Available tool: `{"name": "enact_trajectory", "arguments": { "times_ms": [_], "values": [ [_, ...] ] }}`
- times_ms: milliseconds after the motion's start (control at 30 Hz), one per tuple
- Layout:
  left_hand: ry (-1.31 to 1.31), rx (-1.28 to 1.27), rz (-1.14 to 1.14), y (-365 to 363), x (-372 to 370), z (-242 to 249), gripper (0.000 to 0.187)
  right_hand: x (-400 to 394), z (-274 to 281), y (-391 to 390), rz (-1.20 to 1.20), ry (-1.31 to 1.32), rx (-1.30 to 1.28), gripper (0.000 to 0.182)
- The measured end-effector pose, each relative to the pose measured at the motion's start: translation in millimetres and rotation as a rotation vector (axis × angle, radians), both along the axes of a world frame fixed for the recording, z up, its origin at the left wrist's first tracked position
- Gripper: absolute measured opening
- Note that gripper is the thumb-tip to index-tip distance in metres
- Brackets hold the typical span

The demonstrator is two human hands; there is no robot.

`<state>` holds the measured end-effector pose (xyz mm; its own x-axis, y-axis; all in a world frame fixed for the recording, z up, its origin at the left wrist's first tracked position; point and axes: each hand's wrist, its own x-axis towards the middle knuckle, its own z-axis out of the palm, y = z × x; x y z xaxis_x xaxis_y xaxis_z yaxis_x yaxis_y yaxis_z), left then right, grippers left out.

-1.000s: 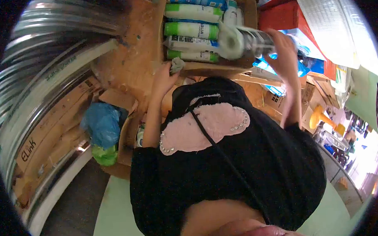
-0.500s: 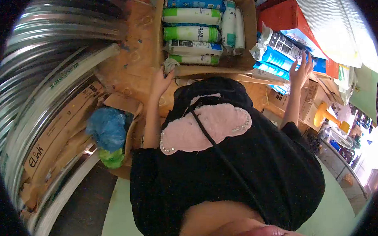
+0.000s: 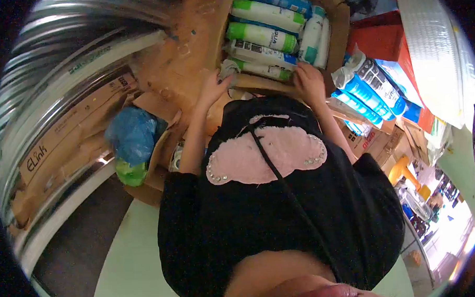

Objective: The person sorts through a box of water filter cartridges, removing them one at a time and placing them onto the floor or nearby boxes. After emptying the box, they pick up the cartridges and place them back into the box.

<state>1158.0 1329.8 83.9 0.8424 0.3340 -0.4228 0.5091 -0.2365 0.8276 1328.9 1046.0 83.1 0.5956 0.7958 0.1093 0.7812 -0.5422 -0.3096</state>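
Observation:
A cardboard box [image 3: 342, 40] holds several rolled packages in plastic wrap, among them a green-and-white roll [image 3: 263, 36] with "AQUA" lettering. My left hand [image 3: 212, 89] is at the box's near left corner, thumb spread from the fingers, right beside a crumpled grey piece [image 3: 228, 69]. At the near right corner, my right hand [image 3: 310, 84] has its fingers bent over the rim, fingertips right by the nearest rolls. To the right of the box lie blue-and-black wrapped rolls [image 3: 369, 94], with no hand on them.
Long shiny profiles [image 3: 46, 66] and an "ELink" carton [image 3: 79, 122] line the left side. A small box with a blue plastic bag [image 3: 135, 135] stands near my left arm. A red box [image 3: 380, 39] and ribbed translucent sheets [image 3: 438, 57] are at the right.
My right hand has left the blue-and-black rolls and moved left to the box's near right corner. My left hand stays by the near left corner. The whole view has shifted slightly.

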Motion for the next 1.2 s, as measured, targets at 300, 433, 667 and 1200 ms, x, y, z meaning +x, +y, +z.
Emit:
{"name": "enact_trajectory", "arguments": {
  "times_ms": [300, 433, 667, 1200],
  "values": [
    [-0.007, 0.252, 0.111, -15.0, -13.9, -42.9, 0.052, 23.6, -120.2, 119.0, 0.016, 0.22, -0.612, 0.081],
    [-0.114, 0.357, 0.12, -19.2, -20.4, -30.1, 0.05, 16.2, -110.7, 128.3, -0.024, 0.146, -0.495, 0.08],
    [-0.046, -0.226, 0.281, -20.1, -13.6, -23.1, 0.038, 27.4, 19.5, 61.6, -0.188, 0.528, -0.225, 0.07],
    [-0.031, -0.178, 0.132, 2.4, 5.3, -22.7, 0.034, -2.8, 237.1, -109.8, -0.633, -0.29, -0.302, 0.068]
  ]
}}
